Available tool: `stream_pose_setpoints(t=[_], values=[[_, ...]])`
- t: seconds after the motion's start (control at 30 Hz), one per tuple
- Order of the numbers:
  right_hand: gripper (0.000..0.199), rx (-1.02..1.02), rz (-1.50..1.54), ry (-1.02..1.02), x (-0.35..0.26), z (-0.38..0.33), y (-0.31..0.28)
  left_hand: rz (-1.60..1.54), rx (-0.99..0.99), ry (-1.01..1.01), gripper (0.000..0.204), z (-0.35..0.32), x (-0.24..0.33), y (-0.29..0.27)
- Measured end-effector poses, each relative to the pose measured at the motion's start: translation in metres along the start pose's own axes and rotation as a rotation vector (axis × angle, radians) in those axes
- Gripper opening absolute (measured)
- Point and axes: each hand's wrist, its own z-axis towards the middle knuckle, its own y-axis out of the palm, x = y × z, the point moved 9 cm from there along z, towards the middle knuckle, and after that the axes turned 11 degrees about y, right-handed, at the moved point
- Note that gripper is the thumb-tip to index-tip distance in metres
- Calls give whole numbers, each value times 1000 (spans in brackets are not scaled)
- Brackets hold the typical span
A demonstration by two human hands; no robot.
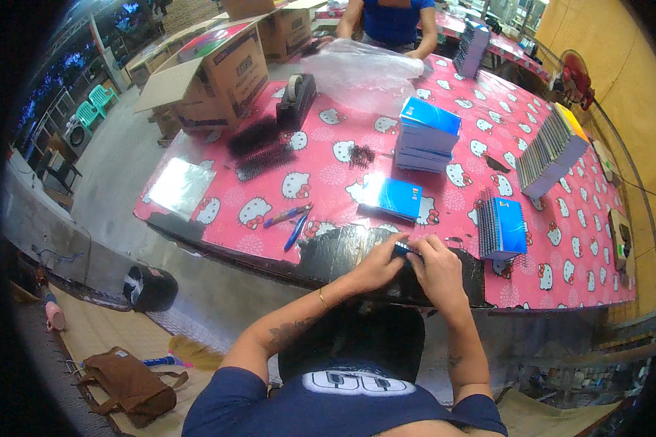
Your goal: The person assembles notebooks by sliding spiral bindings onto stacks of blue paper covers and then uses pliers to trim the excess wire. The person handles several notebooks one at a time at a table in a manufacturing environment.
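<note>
At the table's near edge, my left hand [380,264] and my right hand [439,269] are closed together on a small dark-blue notebook [403,250]. It shows edge-on, and my fingers hide most of it. Just beyond lies a low pile of blue-covered notebooks [391,199]. A taller stack of blue notebooks [428,138] stands behind that. On the right, coil-bound blue notebooks [506,227] are piled with their black spirals facing left. Blue-handled pliers [297,231] and a slim pen-like tool [286,216] rest left of my hands.
Black spiral coils [264,156] and a tape dispenser [297,103] sit at left, near an open cardboard box [226,76]. A smaller coil clump [361,155] lies mid-table. Bound notebooks [550,153] stand far right. Across the table, a person in blue [397,22] handles clear plastic [361,69].
</note>
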Motion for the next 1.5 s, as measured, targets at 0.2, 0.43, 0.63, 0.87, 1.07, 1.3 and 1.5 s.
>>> stream_pose_setpoints(t=[0.2, 0.43, 0.63, 0.87, 1.07, 1.3, 1.5], values=[[16, 88, 2, 100, 7, -3, 1, 950, 60, -77, 63, -38, 15, -152], [16, 114, 39, 144, 6, -1, 6, 669, 197, -89, 38, -63, 7, -179], [16, 130, 40, 112, 4, -3, 9, -821, 197, -605, 35, -66, 26, -39], [15, 139, 28, 98, 0, -3, 9, -956, 213, -588, 35, -57, 17, -34], [15, 163, 28, 74, 1, -3, 6, 116, 45, -85, 30, -27, 57, -70], [21, 137, -27, 51, 6, -8, -2, 297, -125, -116, 39, -36, 18, -125], [27, 139, -106, 89, 33, -18, -66, 814, 252, 112, 40, -46, 43, -171]])
